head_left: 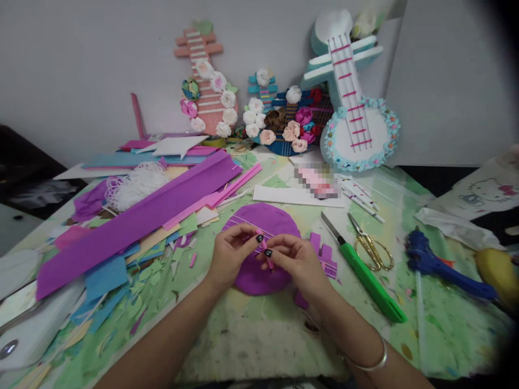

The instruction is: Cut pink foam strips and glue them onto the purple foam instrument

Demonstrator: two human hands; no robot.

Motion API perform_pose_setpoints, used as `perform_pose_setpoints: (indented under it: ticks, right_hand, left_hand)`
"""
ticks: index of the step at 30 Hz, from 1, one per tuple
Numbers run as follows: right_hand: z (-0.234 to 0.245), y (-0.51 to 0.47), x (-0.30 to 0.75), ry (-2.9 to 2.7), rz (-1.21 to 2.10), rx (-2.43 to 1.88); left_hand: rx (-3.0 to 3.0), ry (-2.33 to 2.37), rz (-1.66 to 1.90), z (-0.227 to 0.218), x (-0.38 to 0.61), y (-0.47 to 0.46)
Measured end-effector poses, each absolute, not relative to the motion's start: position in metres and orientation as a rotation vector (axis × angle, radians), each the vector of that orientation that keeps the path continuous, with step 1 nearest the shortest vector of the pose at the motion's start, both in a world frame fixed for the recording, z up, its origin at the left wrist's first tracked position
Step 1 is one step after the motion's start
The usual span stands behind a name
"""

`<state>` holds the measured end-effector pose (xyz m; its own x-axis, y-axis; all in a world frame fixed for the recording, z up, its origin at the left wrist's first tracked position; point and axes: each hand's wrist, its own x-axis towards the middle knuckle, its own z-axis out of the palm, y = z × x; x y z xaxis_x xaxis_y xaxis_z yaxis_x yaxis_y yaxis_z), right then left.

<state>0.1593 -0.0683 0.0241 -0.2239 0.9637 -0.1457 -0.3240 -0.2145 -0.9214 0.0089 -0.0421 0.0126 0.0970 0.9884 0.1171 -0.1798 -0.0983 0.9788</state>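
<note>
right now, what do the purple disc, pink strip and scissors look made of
Purple disc: likely paper or cloth, by its matte, creased surface. Pink strip: perhaps paper or foam, matte; too small to tell. Scissors: apparently metal, by their shiny gold-coloured handles.

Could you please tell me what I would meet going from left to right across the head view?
White cord bundle, small pink piece, left hand, right hand, gold-handled scissors, blue glue gun.
</note>
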Motion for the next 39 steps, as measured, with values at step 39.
perform_pose_setpoints:
  ticks: [39]
  right_hand:
    - [0.0204,-0.0731,0.1595,-1.171,1.445,-1.142]
  left_hand:
    - [0.996,0.843,1.312,0.0132,0.0140,-0.0412]
